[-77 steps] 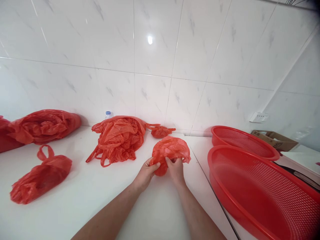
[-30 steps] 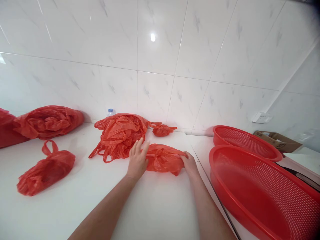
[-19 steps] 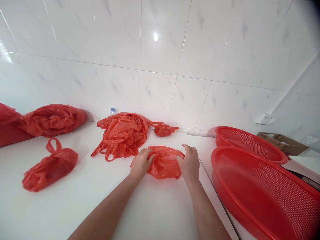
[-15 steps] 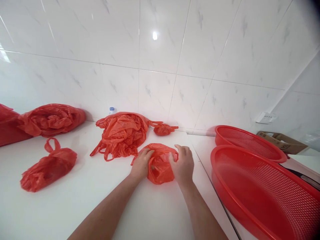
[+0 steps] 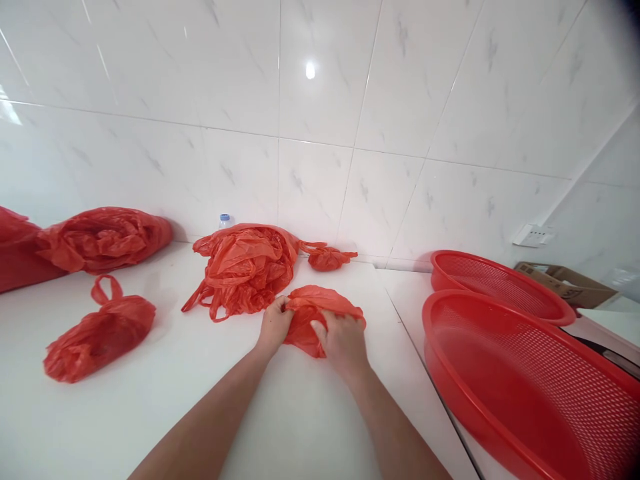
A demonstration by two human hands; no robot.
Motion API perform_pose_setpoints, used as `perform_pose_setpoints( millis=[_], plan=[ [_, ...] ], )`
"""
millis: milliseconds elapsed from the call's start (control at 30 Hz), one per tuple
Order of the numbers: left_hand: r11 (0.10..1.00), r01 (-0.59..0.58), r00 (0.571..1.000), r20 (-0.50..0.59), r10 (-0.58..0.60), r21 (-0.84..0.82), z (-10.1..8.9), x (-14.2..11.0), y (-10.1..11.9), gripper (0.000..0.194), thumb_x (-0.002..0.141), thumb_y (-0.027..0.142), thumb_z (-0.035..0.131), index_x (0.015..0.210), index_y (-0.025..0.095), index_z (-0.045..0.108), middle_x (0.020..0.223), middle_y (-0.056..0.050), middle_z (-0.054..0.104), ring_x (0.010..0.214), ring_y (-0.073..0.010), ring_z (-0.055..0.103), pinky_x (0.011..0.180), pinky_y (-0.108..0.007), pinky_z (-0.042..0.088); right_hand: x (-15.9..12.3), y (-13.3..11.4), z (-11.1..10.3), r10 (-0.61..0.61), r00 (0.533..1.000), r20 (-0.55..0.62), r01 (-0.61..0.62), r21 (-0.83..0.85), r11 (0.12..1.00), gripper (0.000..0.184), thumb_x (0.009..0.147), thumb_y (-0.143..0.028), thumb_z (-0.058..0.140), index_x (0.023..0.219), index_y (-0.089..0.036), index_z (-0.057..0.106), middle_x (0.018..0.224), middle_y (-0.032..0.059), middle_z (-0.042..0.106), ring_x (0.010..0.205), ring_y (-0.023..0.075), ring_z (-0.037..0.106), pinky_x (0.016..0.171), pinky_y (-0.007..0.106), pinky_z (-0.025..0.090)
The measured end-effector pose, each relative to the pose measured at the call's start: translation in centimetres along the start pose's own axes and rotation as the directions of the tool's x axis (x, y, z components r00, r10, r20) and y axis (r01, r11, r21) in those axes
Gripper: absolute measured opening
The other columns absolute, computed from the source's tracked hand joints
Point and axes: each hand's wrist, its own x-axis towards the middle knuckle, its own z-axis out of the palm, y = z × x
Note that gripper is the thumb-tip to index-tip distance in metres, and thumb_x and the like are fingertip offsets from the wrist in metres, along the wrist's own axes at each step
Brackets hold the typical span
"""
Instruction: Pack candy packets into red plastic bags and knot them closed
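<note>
A thin red plastic bag lies crumpled on the white tabletop between my hands. At its left edge, my left hand is closed, pinching the plastic between thumb and fingers. My right hand rests on the bag's right side, thumb apart from the fingers. Those fingertips go in under a fold of the plastic and are hidden. Just behind my left hand sits a heap of loose red plastic bags. A small knotted red bag lies behind the bag I am handling, near the wall.
To the left lies a rolled red bag with a loop handle, with a larger red bundle behind it. A blue-capped bottle shows behind the heap. Red mesh baskets stand at right, near a cardboard box and wall socket.
My left hand has shifted slightly left and pinched the bag's edge. My right hand has moved left and inward over the bag. The bag's opening has folded flatter.
</note>
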Motion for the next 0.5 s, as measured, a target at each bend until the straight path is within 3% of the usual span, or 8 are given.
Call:
perform_pose_setpoints(
  millis=[100, 167, 267, 333, 500],
  plan=[
    [0.976, 0.099, 0.995, 0.018, -0.097, -0.195, -0.1, 0.2, 0.3, 0.010, 0.065, 0.023, 0.061, 0.065, 0.018, 0.052, 0.058, 0.004, 0.056, 0.050, -0.0099, 0.048, 0.051, -0.021, 0.036, 0.7, 3.7, -0.6, 0.272, 0.962, 0.029, -0.263, -0.171, 0.950, 0.027, 0.086, -0.041, 0.048, 0.090, -0.019, 0.064, 0.082, 0.0098, 0.066, 0.086, 0.0264, 0.056, 0.074, 0.039, 0.038],
    [0.934, 0.145, 0.989, 0.039, -0.140, -0.326, -0.1, 0.3, 0.5, 0.013, 0.066, 0.026, 0.063, 0.068, 0.018, 0.052, 0.061, 0.003, 0.057, 0.053, -0.0101, 0.052, 0.053, -0.021, 0.041, 0.7, 5.6, -1.0, 0.381, 0.924, 0.024, -0.364, -0.243, 0.899, 0.024, 0.082, -0.034, 0.053, 0.101, -0.021, 0.062, 0.097, 0.0096, 0.065, 0.098, 0.0286, 0.052, 0.078, 0.042, 0.037],
    [0.852, 0.199, 0.978, 0.048, -0.202, -0.484, -0.2, 0.5, 0.5, 0.011, 0.071, 0.025, 0.058, 0.080, 0.018, 0.055, 0.073, -0.001, 0.062, 0.064, -0.0115, 0.060, 0.059, -0.022, 0.047, 0.4, 7.3, -1.1, 0.414, 0.910, -0.010, -0.399, -0.290, 0.870, 0.040, 0.077, -0.023, 0.057, 0.117, -0.025, 0.055, 0.125, 0.0079, 0.054, 0.120, 0.0311, 0.038, 0.087, 0.046, 0.032],
    [0.798, 0.232, 0.966, 0.038, -0.255, -0.557, -0.3, 0.8, 0.4, 0.014, 0.075, 0.022, 0.053, 0.088, 0.019, 0.055, 0.082, -0.002, 0.064, 0.068, -0.0118, 0.062, 0.060, -0.023, 0.049, 0.3, 7.7, -0.9, 0.428, 0.903, -0.028, -0.418, -0.286, 0.862, 0.047, 0.077, -0.021, 0.057, 0.123, -0.025, 0.052, 0.133, 0.0076, 0.047, 0.124, 0.0313, 0.033, 0.089, 0.046, 0.031],
    [0.715, 0.278, 0.943, 0.038, -0.332, -0.641, -0.4, 1.0, 0.3, 0.013, 0.078, 0.017, 0.051, 0.090, 0.018, 0.056, 0.084, -0.002, 0.065, 0.070, -0.0105, 0.063, 0.061, -0.022, 0.052, 0.5, 6.9, -0.7, 0.395, 0.911, -0.114, -0.410, -0.177, 0.895, 0.034, 0.081, -0.028, 0.053, 0.114, -0.022, 0.058, 0.112, 0.0087, 0.059, 0.104, 0.0272, 0.047, 0.078, 0.038, 0.036]
  ],
)
